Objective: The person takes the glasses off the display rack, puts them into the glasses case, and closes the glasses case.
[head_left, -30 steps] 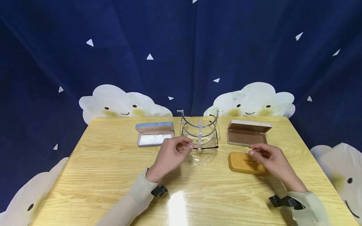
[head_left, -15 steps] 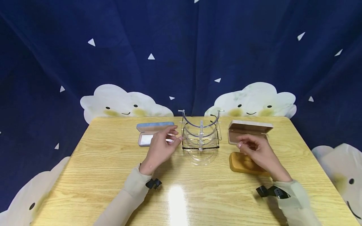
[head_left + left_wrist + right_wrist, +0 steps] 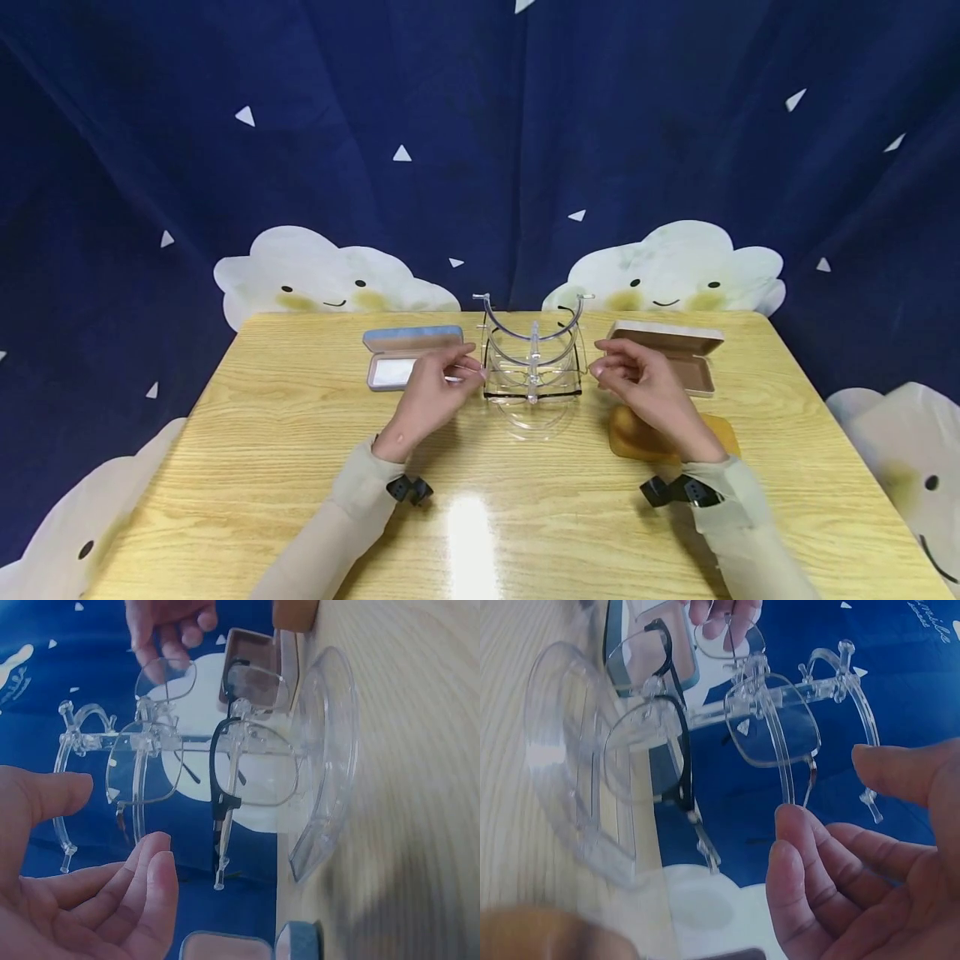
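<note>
A clear plastic display stand (image 3: 534, 340) stands between my hands and bears two pairs of glasses. The upper pair of glasses (image 3: 145, 766) has thin metal rims; the lower pair (image 3: 217, 769) has a black upper rim. At the stand's left side is my left hand (image 3: 431, 387), thumb and fingers parted near the end of the upper pair. My right hand (image 3: 647, 385) mirrors it on the right, its fingertips close to a temple arm of the upper pair in the right wrist view. Both hands appear to hold nothing.
Behind my left hand lies an opened blue glasses case (image 3: 412, 336) with a white cloth inside. An opened case with brown lining (image 3: 693, 372) lies at right. A closed orange-brown case (image 3: 628, 435) is partly under my right forearm. A dark blue curtain hangs behind the table (image 3: 285, 467).
My left hand has drawn back leftward from the stand's front to its side. My right hand has moved left, from over the orange-brown case to beside the stand.
</note>
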{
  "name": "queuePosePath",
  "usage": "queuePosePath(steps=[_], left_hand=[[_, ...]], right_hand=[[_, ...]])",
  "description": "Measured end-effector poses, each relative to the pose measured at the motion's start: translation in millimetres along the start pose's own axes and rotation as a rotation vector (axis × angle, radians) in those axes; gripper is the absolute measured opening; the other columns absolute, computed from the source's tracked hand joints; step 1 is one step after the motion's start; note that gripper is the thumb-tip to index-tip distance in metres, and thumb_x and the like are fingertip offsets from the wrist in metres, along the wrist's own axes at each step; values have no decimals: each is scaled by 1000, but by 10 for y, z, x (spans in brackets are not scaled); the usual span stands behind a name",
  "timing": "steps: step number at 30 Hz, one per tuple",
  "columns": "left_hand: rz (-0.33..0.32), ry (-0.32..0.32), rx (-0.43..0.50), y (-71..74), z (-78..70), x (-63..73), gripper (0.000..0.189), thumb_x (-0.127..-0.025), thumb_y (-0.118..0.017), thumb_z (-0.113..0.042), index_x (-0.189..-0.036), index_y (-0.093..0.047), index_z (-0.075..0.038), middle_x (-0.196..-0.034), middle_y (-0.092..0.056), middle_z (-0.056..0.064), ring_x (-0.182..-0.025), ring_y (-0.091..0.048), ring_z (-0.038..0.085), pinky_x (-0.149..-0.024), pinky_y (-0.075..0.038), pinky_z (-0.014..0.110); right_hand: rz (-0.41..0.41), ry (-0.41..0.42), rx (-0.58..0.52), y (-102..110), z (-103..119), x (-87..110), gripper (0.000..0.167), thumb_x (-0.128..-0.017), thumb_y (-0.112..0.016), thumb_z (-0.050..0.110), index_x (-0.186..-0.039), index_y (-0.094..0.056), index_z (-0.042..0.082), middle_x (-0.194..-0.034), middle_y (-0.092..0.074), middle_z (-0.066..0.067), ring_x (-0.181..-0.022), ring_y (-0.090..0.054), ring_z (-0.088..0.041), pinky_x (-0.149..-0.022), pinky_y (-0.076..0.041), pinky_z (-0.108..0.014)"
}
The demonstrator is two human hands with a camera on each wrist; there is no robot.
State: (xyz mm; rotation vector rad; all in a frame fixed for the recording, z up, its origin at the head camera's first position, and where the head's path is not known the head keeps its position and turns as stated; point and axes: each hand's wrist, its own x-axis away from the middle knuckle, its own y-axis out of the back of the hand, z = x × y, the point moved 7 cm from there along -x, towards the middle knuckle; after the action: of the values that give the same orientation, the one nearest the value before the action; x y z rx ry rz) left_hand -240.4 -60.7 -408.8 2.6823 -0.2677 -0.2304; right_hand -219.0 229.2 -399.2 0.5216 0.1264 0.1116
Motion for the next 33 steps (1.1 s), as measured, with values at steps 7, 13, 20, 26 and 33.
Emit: queuePosePath(steps=[7, 13, 20, 26, 33], left_hand=[[31, 26, 39, -81, 48, -1, 52, -96, -74, -19, -141, -61, 4, -110, -78, 12, -98, -77, 22, -87, -64, 34], [42, 38, 129, -117, 96, -17, 50, -96, -75, -15, -141, -62, 3, -112, -77, 16, -98, -77, 24, -85, -64, 28], [42, 42, 173, -100, 102, -19, 45, -99, -71, -15, -139, -63, 3, -109, -77, 20, -93, -77, 29, -75, -61, 21], [64, 46, 196, -106, 89, -8, 44, -100, -68, -12, -141, -62, 3, -108, -77, 22, -96, -77, 36, -81, -65, 33], [81, 50, 208, -85, 19, 31, 46, -99, -70, -15, -142, -62, 1, -109, -77, 20, -98, -77, 37, -86, -65, 44]], right_hand=[[12, -56, -34, -126, 30, -44, 53, -101, -69, 16, -149, -51, -1, -118, -73, -24, -87, -70, -8, -72, -59, -21], [19, -67, -77, -183, 19, -56, 58, -99, -70, 11, -151, -48, -2, -115, -73, -26, -82, -70, -10, -67, -58, -23], [26, -69, -110, -185, 31, -55, 60, -99, -70, 9, -153, -46, -4, -116, -71, -30, -80, -70, -7, -67, -59, -23], [28, -71, -113, -165, 51, -36, 58, -100, -69, 9, -153, -47, -2, -114, -73, -27, -77, -69, -4, -65, -57, -21], [30, -58, -121, -119, 106, -16, 57, -100, -69, 7, -152, -46, -4, -114, -72, -29, -80, -71, -3, -69, -60, -20]])
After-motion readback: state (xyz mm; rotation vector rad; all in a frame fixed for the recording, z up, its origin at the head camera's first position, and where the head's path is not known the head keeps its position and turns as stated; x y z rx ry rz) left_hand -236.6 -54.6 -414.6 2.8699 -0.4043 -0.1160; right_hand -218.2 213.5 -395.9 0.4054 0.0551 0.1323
